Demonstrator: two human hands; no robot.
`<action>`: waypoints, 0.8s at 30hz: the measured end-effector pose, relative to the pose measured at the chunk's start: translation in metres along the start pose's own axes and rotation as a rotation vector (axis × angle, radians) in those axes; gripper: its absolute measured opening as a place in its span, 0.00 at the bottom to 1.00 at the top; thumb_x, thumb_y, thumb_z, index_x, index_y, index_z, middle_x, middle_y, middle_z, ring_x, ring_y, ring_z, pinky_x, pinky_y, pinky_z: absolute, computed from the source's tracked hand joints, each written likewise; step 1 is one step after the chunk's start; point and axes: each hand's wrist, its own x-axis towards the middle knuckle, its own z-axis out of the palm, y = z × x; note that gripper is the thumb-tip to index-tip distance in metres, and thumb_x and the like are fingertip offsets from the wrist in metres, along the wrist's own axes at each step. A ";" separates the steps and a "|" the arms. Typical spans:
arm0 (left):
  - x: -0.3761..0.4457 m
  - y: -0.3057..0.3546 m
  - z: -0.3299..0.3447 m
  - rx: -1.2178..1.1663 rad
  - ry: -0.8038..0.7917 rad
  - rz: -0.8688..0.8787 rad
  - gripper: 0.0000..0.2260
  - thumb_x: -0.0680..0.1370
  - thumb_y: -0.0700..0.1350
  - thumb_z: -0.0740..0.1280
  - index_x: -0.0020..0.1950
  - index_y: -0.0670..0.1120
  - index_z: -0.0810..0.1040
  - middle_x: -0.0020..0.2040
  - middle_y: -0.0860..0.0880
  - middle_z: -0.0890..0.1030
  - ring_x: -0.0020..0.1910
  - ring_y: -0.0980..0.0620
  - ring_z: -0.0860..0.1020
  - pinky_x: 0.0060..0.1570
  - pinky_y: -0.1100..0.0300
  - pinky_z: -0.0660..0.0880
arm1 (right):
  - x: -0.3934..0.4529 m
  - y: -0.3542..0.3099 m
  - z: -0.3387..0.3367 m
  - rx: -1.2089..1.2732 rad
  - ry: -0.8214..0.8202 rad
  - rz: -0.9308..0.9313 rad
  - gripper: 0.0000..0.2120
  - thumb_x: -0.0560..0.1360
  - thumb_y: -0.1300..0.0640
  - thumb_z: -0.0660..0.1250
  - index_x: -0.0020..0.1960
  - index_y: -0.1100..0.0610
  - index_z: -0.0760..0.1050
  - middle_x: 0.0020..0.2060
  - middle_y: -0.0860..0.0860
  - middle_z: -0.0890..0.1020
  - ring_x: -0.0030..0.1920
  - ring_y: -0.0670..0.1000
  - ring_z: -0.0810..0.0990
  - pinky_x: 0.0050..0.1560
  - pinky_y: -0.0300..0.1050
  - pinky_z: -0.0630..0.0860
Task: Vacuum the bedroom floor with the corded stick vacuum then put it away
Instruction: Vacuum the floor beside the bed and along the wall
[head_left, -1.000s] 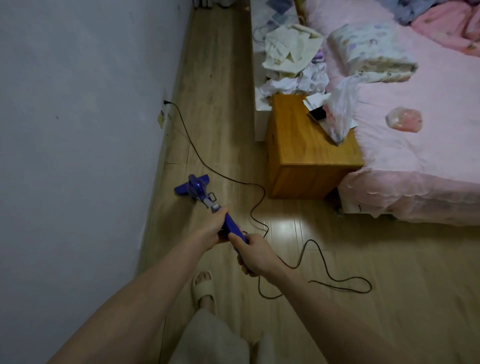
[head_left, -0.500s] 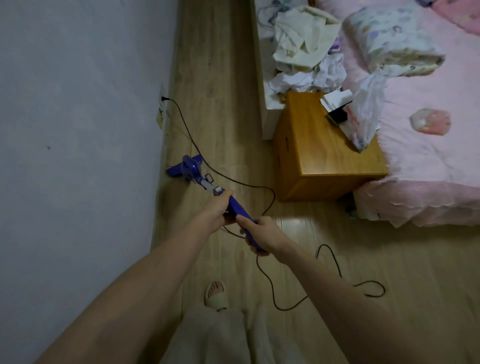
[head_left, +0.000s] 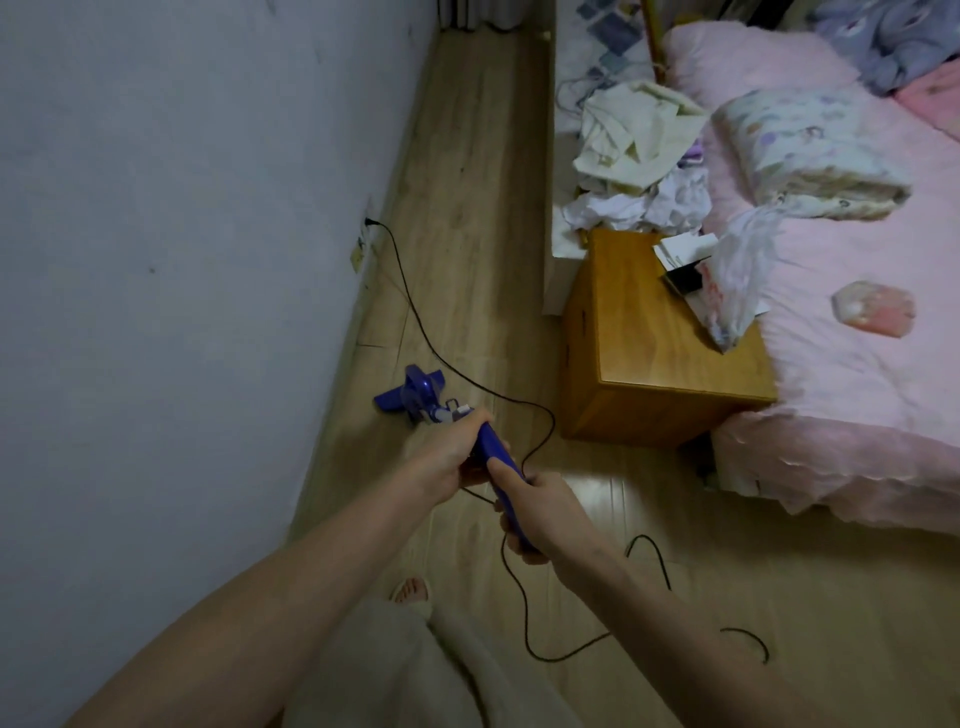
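Now that the vacuum (head_left: 423, 397) head has slid toward the wall (head_left: 182, 260) at frame left, your left hand (head_left: 447, 457) and right hand (head_left: 535, 512) both grasping its handle, that edge is nearly covered.

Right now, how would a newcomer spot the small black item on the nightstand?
Find the orange wooden nightstand beside the pink bed. At its far corner by the bed, the small black item lies among white papers and a crumpled plastic bag: the only dark thing there.
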 end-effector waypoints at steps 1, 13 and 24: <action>-0.005 -0.007 0.001 0.005 -0.003 0.000 0.06 0.77 0.44 0.66 0.47 0.41 0.75 0.38 0.43 0.81 0.40 0.47 0.80 0.50 0.51 0.80 | -0.010 0.003 -0.002 0.016 -0.012 0.007 0.18 0.79 0.42 0.60 0.44 0.57 0.74 0.31 0.50 0.75 0.26 0.45 0.71 0.28 0.37 0.68; -0.011 -0.011 0.008 0.074 0.037 0.042 0.11 0.76 0.45 0.68 0.51 0.38 0.77 0.39 0.42 0.83 0.40 0.45 0.83 0.46 0.51 0.81 | -0.008 0.018 -0.002 0.123 0.005 -0.005 0.19 0.79 0.43 0.61 0.47 0.60 0.74 0.32 0.51 0.75 0.26 0.46 0.71 0.25 0.38 0.67; 0.053 0.048 -0.038 0.114 0.004 0.040 0.09 0.77 0.47 0.66 0.50 0.41 0.76 0.40 0.43 0.83 0.45 0.43 0.82 0.52 0.49 0.80 | 0.059 -0.034 0.043 0.149 0.000 0.025 0.21 0.78 0.42 0.62 0.53 0.61 0.74 0.32 0.51 0.77 0.26 0.46 0.75 0.27 0.39 0.72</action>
